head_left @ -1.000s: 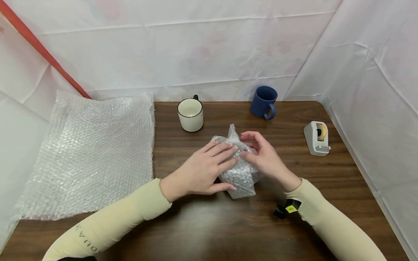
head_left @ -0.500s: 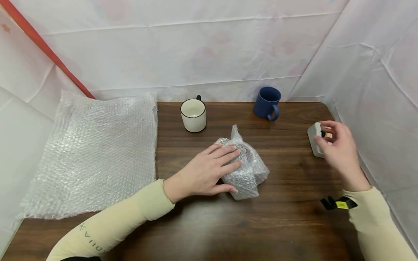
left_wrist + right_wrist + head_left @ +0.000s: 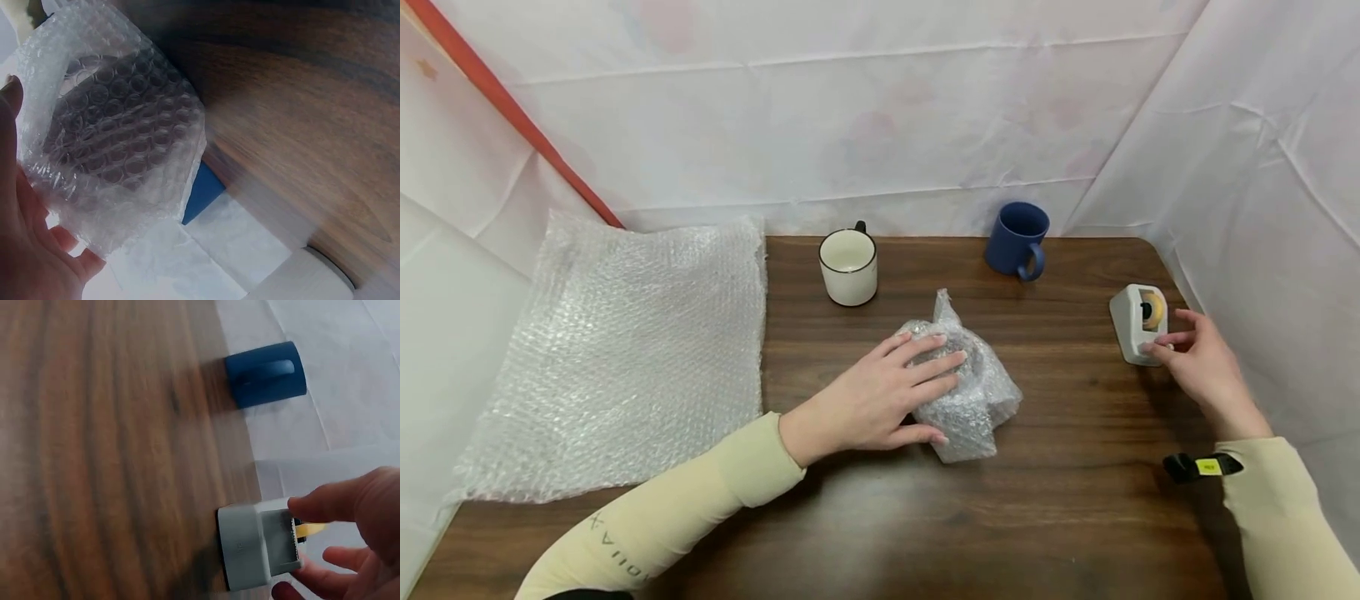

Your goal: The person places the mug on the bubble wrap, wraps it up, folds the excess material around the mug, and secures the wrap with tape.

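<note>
My left hand (image 3: 880, 396) lies with spread fingers on a crumpled bubble-wrap bundle (image 3: 973, 417), pressing it from the left. Through the layers in the left wrist view, the bundle (image 3: 125, 137) shows a dark, rounded shape that is not clear. At the right side of the table stands a light grey tape dispenser (image 3: 1129, 327) holding a yellowish tape roll (image 3: 1153, 310). My right hand (image 3: 1213, 375) is at its front end; in the right wrist view, thumb (image 3: 319, 499) and fingers grip the two sides of the toothed cutter end of the dispenser (image 3: 242, 550).
A white mug (image 3: 850, 279) with a dark rim stands behind the bundle. A blue mug (image 3: 1011, 246) is farther right, near the back edge. A flat bubble-wrap sheet (image 3: 640, 358) covers the table's left side. White cloth (image 3: 880, 125) hangs behind the wooden table (image 3: 1060, 517).
My right hand has left the bundle, travelled right to the tape dispenser, then slid down to its front end. My left hand stays on the bundle; the view has shifted slightly.
</note>
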Demonstrator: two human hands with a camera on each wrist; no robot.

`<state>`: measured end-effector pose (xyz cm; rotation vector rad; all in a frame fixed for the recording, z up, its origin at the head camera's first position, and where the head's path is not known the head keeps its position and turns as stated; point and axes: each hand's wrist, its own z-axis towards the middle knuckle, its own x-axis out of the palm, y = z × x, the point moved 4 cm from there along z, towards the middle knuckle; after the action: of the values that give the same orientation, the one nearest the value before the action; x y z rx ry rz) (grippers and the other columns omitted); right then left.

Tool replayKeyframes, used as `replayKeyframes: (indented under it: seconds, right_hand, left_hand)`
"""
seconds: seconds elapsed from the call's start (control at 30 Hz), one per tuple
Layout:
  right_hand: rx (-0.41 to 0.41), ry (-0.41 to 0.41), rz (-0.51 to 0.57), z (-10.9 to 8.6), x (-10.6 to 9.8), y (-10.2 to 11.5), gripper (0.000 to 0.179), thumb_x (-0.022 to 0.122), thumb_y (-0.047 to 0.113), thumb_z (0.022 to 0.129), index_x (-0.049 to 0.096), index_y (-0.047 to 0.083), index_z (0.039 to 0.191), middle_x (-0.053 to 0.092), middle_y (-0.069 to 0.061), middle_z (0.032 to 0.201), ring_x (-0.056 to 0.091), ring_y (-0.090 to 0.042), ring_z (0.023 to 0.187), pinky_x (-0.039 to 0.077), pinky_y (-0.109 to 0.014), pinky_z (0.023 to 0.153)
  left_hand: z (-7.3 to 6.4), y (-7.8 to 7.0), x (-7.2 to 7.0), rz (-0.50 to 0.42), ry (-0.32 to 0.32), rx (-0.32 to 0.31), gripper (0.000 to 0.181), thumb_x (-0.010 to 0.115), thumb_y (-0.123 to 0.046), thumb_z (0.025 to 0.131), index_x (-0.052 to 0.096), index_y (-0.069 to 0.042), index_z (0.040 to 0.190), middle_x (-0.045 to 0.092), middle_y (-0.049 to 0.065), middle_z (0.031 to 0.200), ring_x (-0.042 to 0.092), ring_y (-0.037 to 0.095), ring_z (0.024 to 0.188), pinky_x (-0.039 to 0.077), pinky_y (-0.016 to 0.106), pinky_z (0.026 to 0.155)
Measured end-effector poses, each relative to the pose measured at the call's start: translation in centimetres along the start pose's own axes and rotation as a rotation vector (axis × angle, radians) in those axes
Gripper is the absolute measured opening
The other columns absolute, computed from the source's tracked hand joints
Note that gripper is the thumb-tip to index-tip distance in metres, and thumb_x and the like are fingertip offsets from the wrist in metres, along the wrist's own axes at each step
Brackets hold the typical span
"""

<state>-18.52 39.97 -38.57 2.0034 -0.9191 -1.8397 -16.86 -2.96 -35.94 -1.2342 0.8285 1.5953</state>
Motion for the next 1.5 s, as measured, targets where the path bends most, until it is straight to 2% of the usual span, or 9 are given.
replayKeyframes:
  seconds: [0.3,0.43,0.63,0.87,0.93,1.03,1.2,1.4,1.5]
  right_hand:
    - [0.034,-0.109,0.087,0.0,-0.3,-0.3,0.052,0.072,0.02,0.093,0.046,-0.003,0.132,0.054,0.026,0.081,0.05,0.005,0.075,0.044,-0.018,0.059]
    - [0.011,-0.198,-0.021,-0.3,-0.3,0.1,0.041,0.075,0.023,0.09,0.058,-0.001,0.118,0.061,0.018,0.08,0.05,0.008,0.072,0.041,-0.02,0.064]
    - [-0.029,-0.3,-0.116,-0.6,-0.1,0.7,0.042,0.078,0.021,0.087,0.061,-0.007,0.113,0.066,-0.024,0.102,0.047,-0.027,0.089,0.032,-0.046,0.087]
    - [0.124,-0.464,0.078,-2.0,-2.1,0.7,0.03,0.066,0.041,0.093,0.068,0.013,0.085,0.052,0.028,0.062,0.046,0.002,0.06,0.034,-0.021,0.059]
    - [0.165,-0.474,0.158,-2.4,-2.7,0.4,0.029,0.065,0.041,0.093,0.063,0.017,0.078,0.051,0.03,0.055,0.045,0.001,0.053,0.032,-0.02,0.053]
    - [0.202,-0.343,0.184,-2.6,-2.7,-0.4,0.027,0.068,0.041,0.093,0.059,0.016,0.086,0.058,0.024,0.055,0.047,-0.003,0.048,0.033,-0.025,0.045]
    - [0.201,-0.028,0.097,-2.7,-1.3,-2.4,0.041,0.063,0.048,0.095,0.067,0.009,0.104,0.064,0.017,0.065,0.052,-0.005,0.062,0.036,-0.029,0.055]
    - [0.223,0.17,0.298,-1.7,0.2,-4.4,0.02,0.061,0.04,0.099,0.07,0.036,0.081,0.064,0.018,0.069,0.055,-0.003,0.065,0.04,-0.027,0.059]
    - [0.204,0.217,0.259,-1.2,0.6,-4.6,0.023,0.06,0.036,0.1,0.071,0.033,0.079,0.064,0.018,0.07,0.054,-0.003,0.064,0.041,-0.027,0.058]
  left_hand:
    - [0.3,-0.3,0.1,0.02,-0.025,0.003,0.064,0.052,-0.062,0.095,0.057,-0.014,0.138,0.053,0.005,0.139,0.033,0.031,0.142,0.027,0.053,0.113]
    - [0.2,-0.3,0.2,0.014,-0.03,-0.004,0.063,0.053,-0.061,0.095,0.057,-0.014,0.138,0.054,0.005,0.138,0.033,0.031,0.142,0.027,0.053,0.113]
    - [0.2,-0.3,0.2,0.011,-0.031,-0.014,0.062,0.053,-0.06,0.095,0.058,-0.015,0.137,0.054,0.004,0.136,0.033,0.03,0.141,0.027,0.054,0.114]
    - [0.3,-0.5,0.2,0.005,-0.032,-0.005,0.059,0.051,-0.059,0.097,0.057,-0.015,0.137,0.055,0.003,0.132,0.033,0.031,0.142,0.026,0.055,0.114]
    - [0.3,-0.6,0.1,0.006,-0.034,-0.007,0.059,0.051,-0.059,0.097,0.057,-0.016,0.136,0.055,0.002,0.132,0.033,0.031,0.141,0.026,0.055,0.114]
    - [0.2,-0.6,0.1,0.011,-0.039,-0.01,0.059,0.052,-0.059,0.096,0.058,-0.016,0.135,0.055,0.002,0.131,0.034,0.031,0.141,0.027,0.055,0.114]
    - [0.2,-0.6,0.1,0.008,-0.039,-0.012,0.059,0.053,-0.059,0.096,0.057,-0.016,0.136,0.055,0.002,0.13,0.033,0.031,0.141,0.026,0.055,0.114]
    - [0.2,-0.6,0.1,0.013,-0.04,-0.015,0.061,0.053,-0.06,0.096,0.058,-0.016,0.137,0.055,0.002,0.131,0.033,0.03,0.141,0.025,0.055,0.114]
    - [0.2,-0.5,0.1,0.013,-0.043,-0.014,0.061,0.053,-0.06,0.096,0.058,-0.016,0.136,0.055,0.002,0.131,0.033,0.03,0.141,0.026,0.055,0.114]
